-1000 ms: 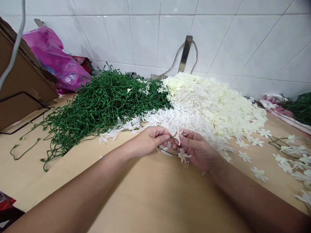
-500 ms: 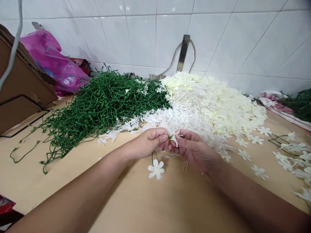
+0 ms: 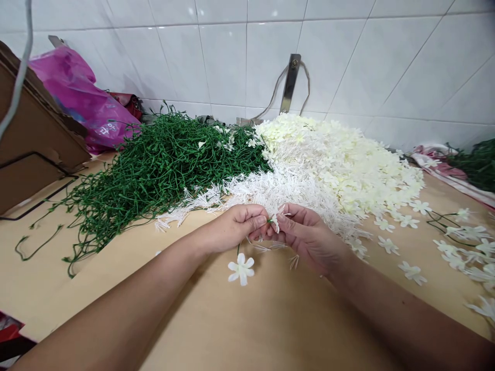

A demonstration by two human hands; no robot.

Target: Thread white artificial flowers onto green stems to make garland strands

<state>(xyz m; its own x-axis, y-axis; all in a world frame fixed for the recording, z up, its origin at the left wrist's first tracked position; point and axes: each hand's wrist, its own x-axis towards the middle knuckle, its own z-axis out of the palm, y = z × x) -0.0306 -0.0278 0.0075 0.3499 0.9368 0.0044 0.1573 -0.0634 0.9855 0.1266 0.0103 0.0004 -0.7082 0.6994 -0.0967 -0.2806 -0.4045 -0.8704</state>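
My left hand (image 3: 245, 222) pinches a green plastic flower stem close to its tip. Thumb and fingers of my right hand (image 3: 303, 232) are closed on a white artificial flower (image 3: 274, 222) at that tip, so the two hands almost meet. Below my left hand hangs a second white flower (image 3: 241, 269) with open petals, on a green stem running up into the grip. Just beyond my hands lie a heap of white stamens (image 3: 286, 188), a mound of green stems (image 3: 166, 159) and a pile of cream flower petals (image 3: 359, 165).
Finished-looking flowers on stems (image 3: 469, 247) lie at the right, near loose petals (image 3: 412, 273). A cardboard box (image 3: 34, 139) and a pink plastic bag (image 3: 77, 98) stand at the left. Behind is a tiled wall (image 3: 228, 56) with a metal bracket (image 3: 290, 85).
The hanging flower has swung slightly left. The flower at the stem tip sits a little closer to my left fingers; both hands have barely moved.
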